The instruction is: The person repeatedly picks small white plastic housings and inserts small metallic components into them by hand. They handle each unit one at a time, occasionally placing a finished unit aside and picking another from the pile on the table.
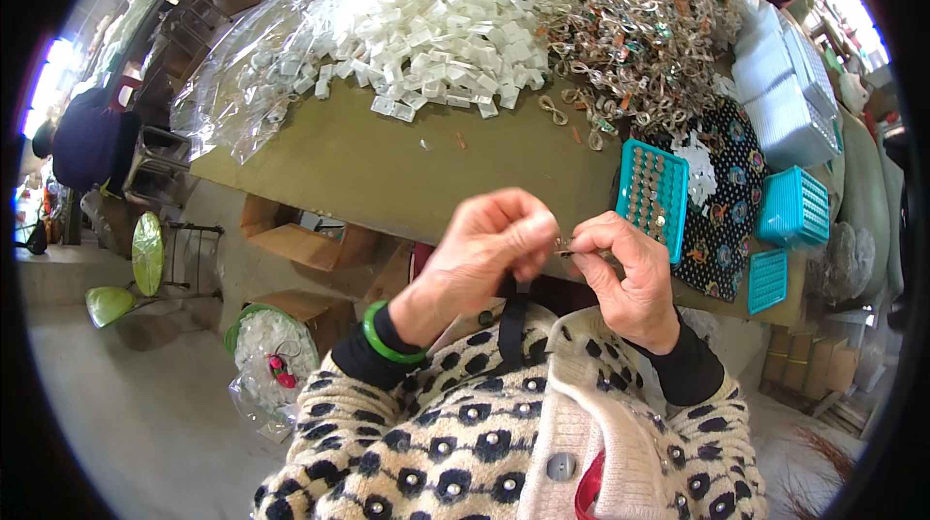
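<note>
Close together over the table's near edge, both hands are in a pinch. My right hand [625, 273] grips a tiny, dark, shiny piece [563, 248] between thumb and forefinger; its kind is too small to make out. Just to its left, my left hand [494, 239], with a green bangle [387, 338] at the wrist, has its fingers curled in and slightly blurred. Whatever they may hold is hidden. Right of the hands lies a teal tray [675, 215] with rows of small round metallic pieces.
Small white plastic pieces [436, 26] are heaped on the table [387, 157], beside a tangle of coiled thin cords [639, 55]. Stacked white trays [790, 84] and teal trays [796, 207] stand at right. Left below are cardboard boxes [310, 251] and a bag-lined bin [266, 350].
</note>
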Demonstrator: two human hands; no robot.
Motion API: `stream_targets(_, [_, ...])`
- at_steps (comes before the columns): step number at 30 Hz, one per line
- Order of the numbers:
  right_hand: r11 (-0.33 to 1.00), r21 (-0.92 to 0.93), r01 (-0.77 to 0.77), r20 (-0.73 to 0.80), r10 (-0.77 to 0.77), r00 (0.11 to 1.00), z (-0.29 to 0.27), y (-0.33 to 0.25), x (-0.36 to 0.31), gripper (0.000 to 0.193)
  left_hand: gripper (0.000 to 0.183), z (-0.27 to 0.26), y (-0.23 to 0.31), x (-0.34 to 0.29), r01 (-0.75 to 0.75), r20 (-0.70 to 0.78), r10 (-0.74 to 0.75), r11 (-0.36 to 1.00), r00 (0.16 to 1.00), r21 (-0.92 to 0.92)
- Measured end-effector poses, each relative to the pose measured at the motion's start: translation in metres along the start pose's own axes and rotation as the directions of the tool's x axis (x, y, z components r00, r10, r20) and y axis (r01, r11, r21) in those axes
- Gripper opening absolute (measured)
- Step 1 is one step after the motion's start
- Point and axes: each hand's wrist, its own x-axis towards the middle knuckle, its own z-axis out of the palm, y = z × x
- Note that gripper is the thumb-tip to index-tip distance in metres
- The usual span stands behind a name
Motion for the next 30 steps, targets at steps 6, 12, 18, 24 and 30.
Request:
stream_targets(6, [0.782,0.474,-0.404,0.106,0.405,0.908,-0.001,0.003,-0.007,0.010,0.018,-0.090,0.075,0.029,-0.031,-0.091,0.797,0.136,0.597,0.990])
stream_targets(12, [0.721,0.500,-0.480,0.192,0.448,0.873,0.001,0.004,-0.003,0.007,0.024,-0.141,0.074,0.043,0.124,-0.156,0.705,0.097,0.691,0.988])
stream_targets(18, [0.738,0.455,-0.498,0.239,0.437,0.867,0.005,0.011,-0.001,0.008,0.021,-0.138,0.060,0.041,0.065,0.009,0.734,-0.073,0.679,0.995])
stream_targets(24, [0.899,0.232,-0.373,0.162,0.342,0.926,0.004,0.007,0.001,0.009,0.013,-0.111,0.070,0.035,-0.087,0.044,0.705,0.025,0.708,0.996])
stream_targets(30, [0.937,-0.171,0.306,-0.032,-0.316,0.948,0.006,0.012,0.014,0.021,0.008,-0.026,0.051,0.018,-0.195,-0.141,0.464,0.603,0.874,0.774])
